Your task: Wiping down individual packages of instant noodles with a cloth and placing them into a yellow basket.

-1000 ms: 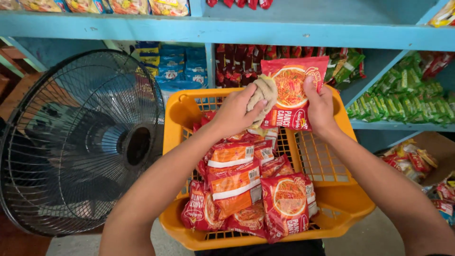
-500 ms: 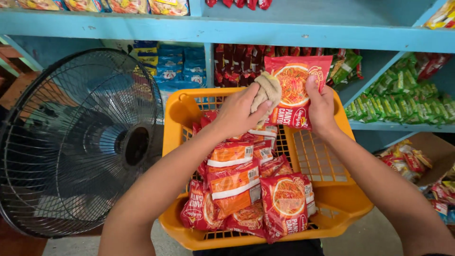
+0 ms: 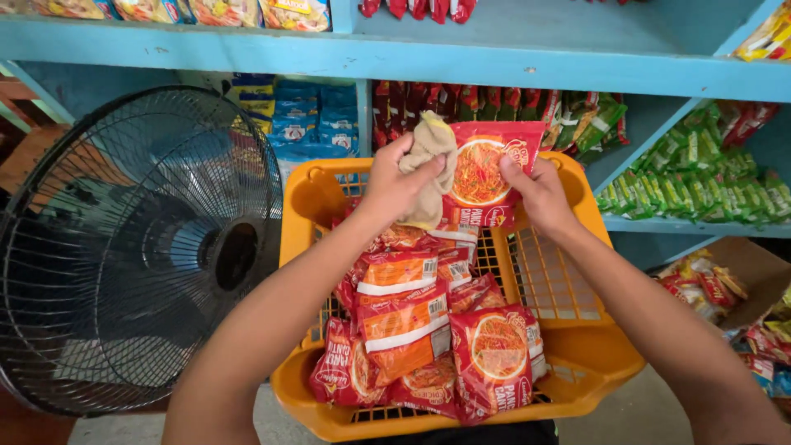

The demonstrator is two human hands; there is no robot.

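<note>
A black floor fan stands left of a yellow basket of noodle packets. Above its far rim, the right hand grips a red noodle packet; the left hand presses a beige cloth against it.

A red noodle packet with a picture of orange noodles is held upright above the far end of the yellow basket. A crumpled beige cloth presses against the packet's left edge, hanging down a little.
</note>
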